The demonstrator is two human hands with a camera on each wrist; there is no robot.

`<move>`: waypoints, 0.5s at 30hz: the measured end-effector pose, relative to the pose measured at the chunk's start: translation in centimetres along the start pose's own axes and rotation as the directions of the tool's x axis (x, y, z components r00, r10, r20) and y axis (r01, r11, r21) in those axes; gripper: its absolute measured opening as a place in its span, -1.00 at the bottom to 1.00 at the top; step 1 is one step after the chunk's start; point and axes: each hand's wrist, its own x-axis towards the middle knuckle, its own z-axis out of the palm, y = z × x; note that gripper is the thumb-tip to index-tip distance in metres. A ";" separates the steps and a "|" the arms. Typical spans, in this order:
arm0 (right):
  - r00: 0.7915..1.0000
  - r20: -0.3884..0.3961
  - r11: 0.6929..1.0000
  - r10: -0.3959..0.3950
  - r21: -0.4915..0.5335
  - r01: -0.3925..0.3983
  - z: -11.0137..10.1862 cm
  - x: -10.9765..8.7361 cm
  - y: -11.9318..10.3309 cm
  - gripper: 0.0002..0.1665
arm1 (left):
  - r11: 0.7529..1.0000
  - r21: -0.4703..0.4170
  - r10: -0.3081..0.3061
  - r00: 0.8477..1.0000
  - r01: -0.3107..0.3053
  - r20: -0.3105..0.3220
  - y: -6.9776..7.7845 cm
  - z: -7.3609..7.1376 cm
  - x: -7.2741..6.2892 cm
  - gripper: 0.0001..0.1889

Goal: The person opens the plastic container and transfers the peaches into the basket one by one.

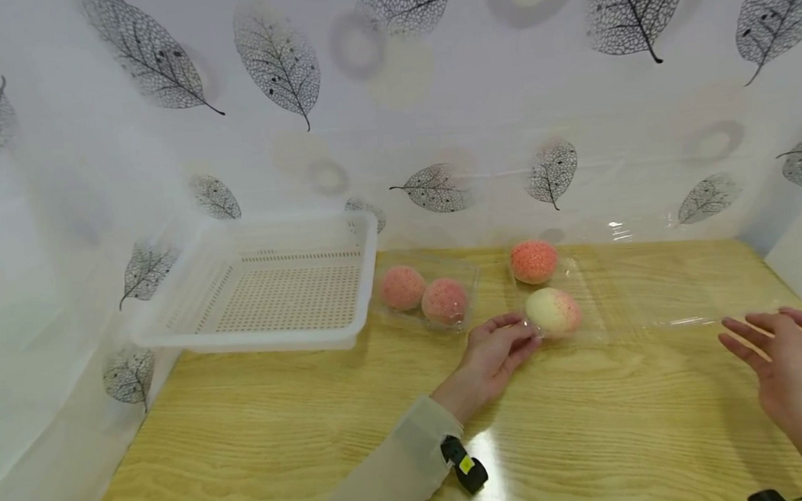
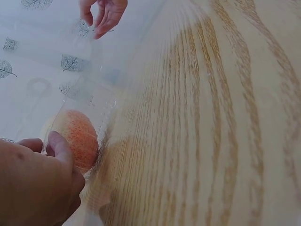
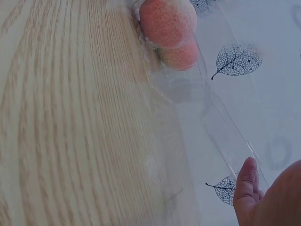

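A clear plastic clamshell box lies spread out on the table, its transparent lid folded out to the right. Inside its base are a red speckled peach-like fruit and a cream-and-pink one. My left hand pinches the box's near left corner between thumb and fingers, beside the cream-and-pink fruit. At the lid's far right end is my right hand, its fingers loose and spread, the thumb against the edge. Whether it bears on the lid is hard to see.
Left of my left hand, another clear box contains two pink peach-like fruits. A white perforated basket stands at the back left of the wooden table. Behind hangs a white leaf-print curtain.
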 end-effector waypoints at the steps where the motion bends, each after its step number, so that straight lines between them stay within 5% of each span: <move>1: 1.000 -0.002 1.000 0.002 -0.013 -0.002 -0.1 0.1 0.0 -0.63 | 1.000 -0.002 0.000 1.000 0.000 0.001 0.0 0.0 0.0 -0.81; 15: 0.996 0.041 0.997 0.075 0.019 -0.075 -1.0 1.0 -0.1 -0.68 | 1.000 0.004 0.015 1.000 -0.015 0.011 0.1 0.0 -0.1 -0.81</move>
